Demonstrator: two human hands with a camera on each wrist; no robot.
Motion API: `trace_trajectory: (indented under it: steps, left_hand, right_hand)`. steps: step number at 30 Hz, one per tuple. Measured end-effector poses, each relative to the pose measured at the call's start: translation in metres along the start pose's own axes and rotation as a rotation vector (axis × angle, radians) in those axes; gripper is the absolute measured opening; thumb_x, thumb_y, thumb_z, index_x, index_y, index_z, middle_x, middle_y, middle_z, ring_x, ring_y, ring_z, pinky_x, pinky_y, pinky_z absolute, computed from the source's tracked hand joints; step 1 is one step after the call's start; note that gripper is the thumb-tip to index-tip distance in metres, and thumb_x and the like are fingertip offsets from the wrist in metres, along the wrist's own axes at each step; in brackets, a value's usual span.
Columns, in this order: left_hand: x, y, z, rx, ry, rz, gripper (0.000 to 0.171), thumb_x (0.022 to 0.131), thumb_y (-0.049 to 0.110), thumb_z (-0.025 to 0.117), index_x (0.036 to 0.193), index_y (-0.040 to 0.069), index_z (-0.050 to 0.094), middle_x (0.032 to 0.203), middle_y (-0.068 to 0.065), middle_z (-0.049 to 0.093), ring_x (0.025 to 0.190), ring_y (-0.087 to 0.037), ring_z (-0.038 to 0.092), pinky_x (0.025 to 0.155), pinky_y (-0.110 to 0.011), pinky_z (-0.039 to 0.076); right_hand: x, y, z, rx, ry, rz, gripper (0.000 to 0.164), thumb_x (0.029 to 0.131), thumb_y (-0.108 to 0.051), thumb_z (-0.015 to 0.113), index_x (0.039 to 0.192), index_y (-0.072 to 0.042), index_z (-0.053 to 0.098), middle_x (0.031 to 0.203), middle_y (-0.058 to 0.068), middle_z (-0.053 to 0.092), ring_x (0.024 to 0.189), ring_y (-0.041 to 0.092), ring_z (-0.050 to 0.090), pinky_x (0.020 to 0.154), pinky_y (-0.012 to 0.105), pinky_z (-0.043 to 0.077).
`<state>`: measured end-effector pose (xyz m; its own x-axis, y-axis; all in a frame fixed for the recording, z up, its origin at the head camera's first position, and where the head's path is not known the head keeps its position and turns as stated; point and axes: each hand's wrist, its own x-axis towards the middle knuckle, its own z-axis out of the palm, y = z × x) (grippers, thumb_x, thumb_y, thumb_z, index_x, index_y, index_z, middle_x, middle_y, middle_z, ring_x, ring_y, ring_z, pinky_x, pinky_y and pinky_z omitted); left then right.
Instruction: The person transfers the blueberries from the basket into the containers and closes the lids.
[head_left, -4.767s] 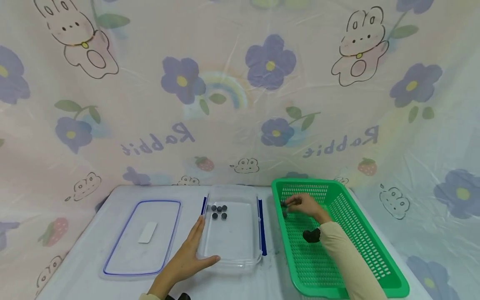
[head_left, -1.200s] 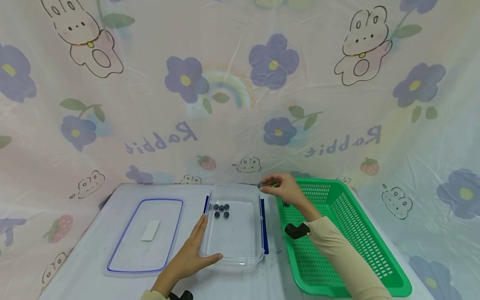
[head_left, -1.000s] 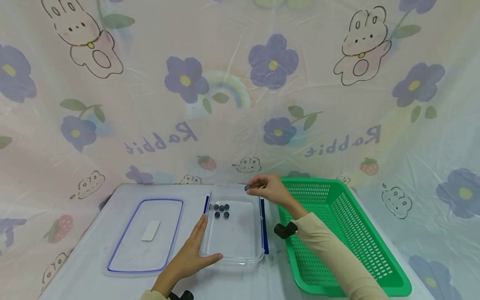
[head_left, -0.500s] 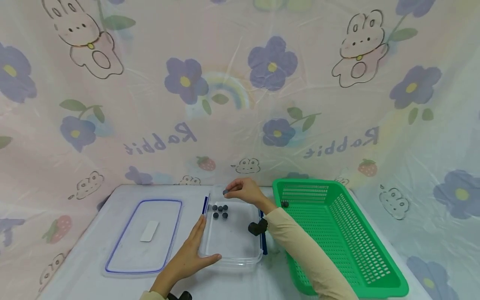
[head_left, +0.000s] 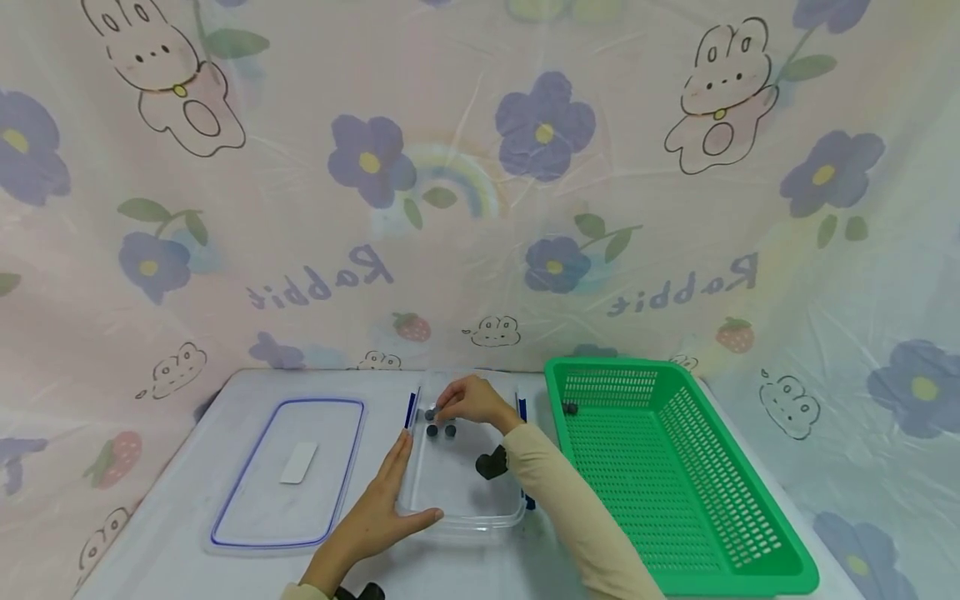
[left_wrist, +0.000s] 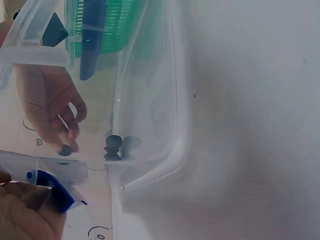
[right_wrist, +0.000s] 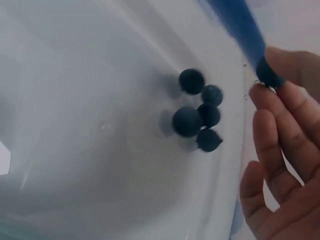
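With thumb and fingertips my right hand [head_left: 476,402] pinches a blueberry [right_wrist: 269,74] over the far left part of a clear plastic container [head_left: 465,487]. Several more blueberries [right_wrist: 187,121] sit on the container's floor in a close cluster, partly covered by the right hand in the head view. My left hand [head_left: 381,512] lies along the container's left side, fingers straight and thumb spread toward the near edge. In the left wrist view, that hand's fingers [left_wrist: 30,205] are beside a blue side latch [left_wrist: 59,192].
On the right stands a green slotted basket [head_left: 645,467] with a few blueberries [head_left: 572,408] at its far left. A clear lid with a blue seal [head_left: 213,533] lies left of the container, with a white rectangular piece [head_left: 299,462] on it. A printed curtain [head_left: 450,275] hangs behind.
My right hand took a blueberry from the basket, carried it left over the rim and has come lower, over the container's far left. The left hand has stayed at the container.
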<state>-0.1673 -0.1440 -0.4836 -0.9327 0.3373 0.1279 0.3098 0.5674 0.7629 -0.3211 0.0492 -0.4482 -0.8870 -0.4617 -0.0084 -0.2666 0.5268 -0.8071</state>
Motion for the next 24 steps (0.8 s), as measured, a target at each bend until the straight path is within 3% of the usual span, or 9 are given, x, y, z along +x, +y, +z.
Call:
trace_trajectory:
  steps: [7,17,24]
  left_hand:
    - [-0.002,-0.003,-0.002,0.008,0.011,-0.001,0.111,0.081,0.047,0.076,0.156,0.007,0.004,0.161,-0.013,0.001,0.144,-0.035,0.009,0.109,-0.061,0.020]
    - [0.000,-0.004,0.001,-0.001,0.017,0.006,0.111,0.081,0.046,0.076,0.156,0.006,0.006,0.161,-0.013,0.001,0.143,-0.037,0.010,0.108,-0.062,0.020]
    - [0.001,-0.002,0.001,-0.018,-0.001,-0.010,0.111,0.082,0.046,0.076,0.156,0.008,0.003,0.161,-0.010,-0.001,0.144,-0.036,0.008,0.108,-0.062,0.020]
  right_hand:
    - [0.004,-0.001,0.012,-0.147,-0.096,0.024,0.014,0.076,-0.012,0.083,0.086,-0.010,0.074,0.070,-0.006,0.066,0.064,0.007,0.058,0.064,0.022,0.046]
    - [0.004,0.004,0.024,-0.158,-0.148,0.064,0.017,0.073,-0.006,0.085,0.085,-0.007,0.073,0.071,-0.005,0.065,0.066,0.008,0.059,0.064,0.021,0.047]
    - [0.005,0.009,0.031,-0.216,-0.170,0.015,0.017,0.071,-0.001,0.085,0.081,-0.009,0.074,0.070,-0.007,0.066,0.065,0.005,0.060,0.064,0.019,0.049]
